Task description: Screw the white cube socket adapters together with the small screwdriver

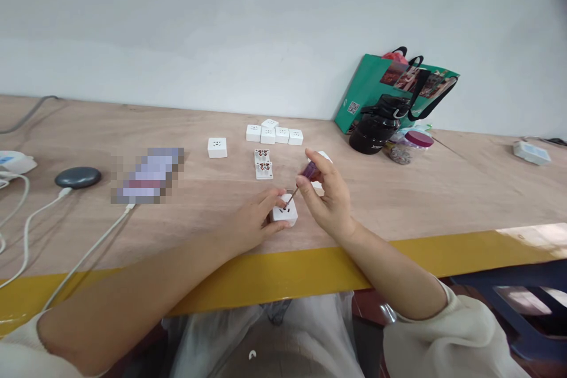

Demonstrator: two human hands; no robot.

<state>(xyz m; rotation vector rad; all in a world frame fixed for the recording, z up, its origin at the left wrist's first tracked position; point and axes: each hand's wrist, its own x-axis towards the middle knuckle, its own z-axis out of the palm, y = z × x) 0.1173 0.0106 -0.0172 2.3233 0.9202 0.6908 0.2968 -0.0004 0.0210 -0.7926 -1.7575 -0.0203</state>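
My left hand [254, 221] grips a small white socket cube [284, 212] resting on the wooden table [443, 189] near its yellow front edge. My right hand [328, 195] pinches a small screwdriver with a purple handle [309, 172]; its metal tip points down into the top of the cube. Just beyond lie two opened socket halves [263, 164] showing copper parts. Another white piece [322, 156] peeks out behind my right fingers.
Several white socket cubes [274, 132] sit in a group at the back, one more [217, 147] to their left. A green bag [390, 91], a black bottle [376, 127] and a jar [410, 144] stand right. White cables [84, 254], a dark oval puck [78, 177] lie left.
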